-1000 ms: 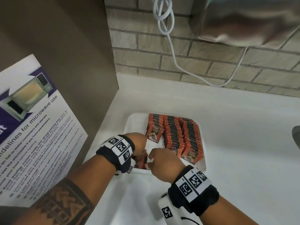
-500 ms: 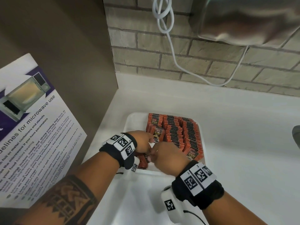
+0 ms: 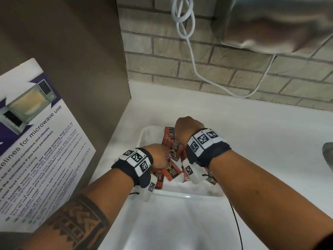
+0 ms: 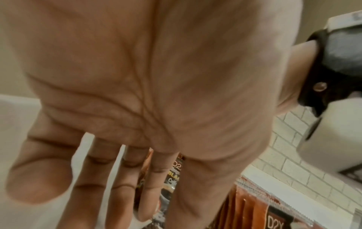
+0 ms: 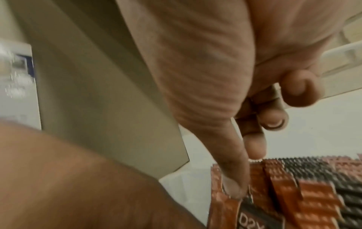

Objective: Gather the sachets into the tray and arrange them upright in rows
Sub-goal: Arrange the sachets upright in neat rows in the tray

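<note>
A white tray (image 3: 187, 195) sits on the counter with red-and-black sachets in it. Upright rows (image 5: 313, 193) fill its right side, mostly hidden under my right arm in the head view. Several loose sachets (image 3: 173, 172) lie flat at the near end. My right hand (image 3: 187, 129) reaches to the far left row (image 3: 169, 136). Its thumb (image 5: 235, 186) and forefinger pinch sachet tops there. My left hand (image 3: 160, 156) is at the tray's near left. Its fingers (image 4: 121, 186) are straight and lie against a standing sachet (image 4: 174, 175).
A microwave poster (image 3: 36, 141) leans on the brown side panel at left. A white cable (image 3: 191, 51) hangs on the brick wall, and a metal appliance (image 3: 279, 24) juts out at top right. White counter (image 3: 270, 159) extends right to a grey object (image 3: 328, 154).
My right hand has moved from the tray's near end to the far left row. My left hand has shifted slightly forward among the loose sachets.
</note>
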The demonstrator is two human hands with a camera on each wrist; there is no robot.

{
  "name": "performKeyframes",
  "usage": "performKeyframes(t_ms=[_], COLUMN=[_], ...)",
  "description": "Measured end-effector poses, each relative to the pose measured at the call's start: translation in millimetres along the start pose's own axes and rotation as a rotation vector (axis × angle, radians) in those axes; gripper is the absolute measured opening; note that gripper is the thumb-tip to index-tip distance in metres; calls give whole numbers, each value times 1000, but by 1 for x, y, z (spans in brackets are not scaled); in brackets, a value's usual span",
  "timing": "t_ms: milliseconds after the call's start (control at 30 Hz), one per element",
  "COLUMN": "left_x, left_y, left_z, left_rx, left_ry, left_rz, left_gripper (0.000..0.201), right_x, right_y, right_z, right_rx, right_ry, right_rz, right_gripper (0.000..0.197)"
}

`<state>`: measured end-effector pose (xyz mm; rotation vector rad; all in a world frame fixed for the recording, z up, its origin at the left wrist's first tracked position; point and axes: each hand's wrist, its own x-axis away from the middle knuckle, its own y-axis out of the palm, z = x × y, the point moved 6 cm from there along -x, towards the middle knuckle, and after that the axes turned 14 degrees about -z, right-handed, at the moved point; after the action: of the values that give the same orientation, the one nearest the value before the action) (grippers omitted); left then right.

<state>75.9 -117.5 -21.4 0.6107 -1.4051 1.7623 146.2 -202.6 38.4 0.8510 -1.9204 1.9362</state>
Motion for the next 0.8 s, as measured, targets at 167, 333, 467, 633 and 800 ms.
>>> performKeyframes(t_ms=[167, 333, 467, 633, 800], left_x=[-5, -13, -14, -17, -19], left_y=[2, 4, 1, -3, -8], left_z=[-3, -7, -8, -10, -9], left_rx=[9, 1, 8, 43, 52], left_ry=[-3, 0, 10, 32, 49], left_rz=[-3, 1, 19, 50, 82], left_gripper=[39, 38, 42, 42, 44], right_x=[-7, -17, -26, -31, -32], right_y=[7, 7, 11, 12, 10], right_z=[-11, -12, -12, -10, -6], right_rx=[65, 43, 9, -51, -126], right_ry=[-2, 2, -6, -28, -73], right_rz=[0, 10, -1, -3, 8], right_gripper=[28, 26, 24, 20, 25])
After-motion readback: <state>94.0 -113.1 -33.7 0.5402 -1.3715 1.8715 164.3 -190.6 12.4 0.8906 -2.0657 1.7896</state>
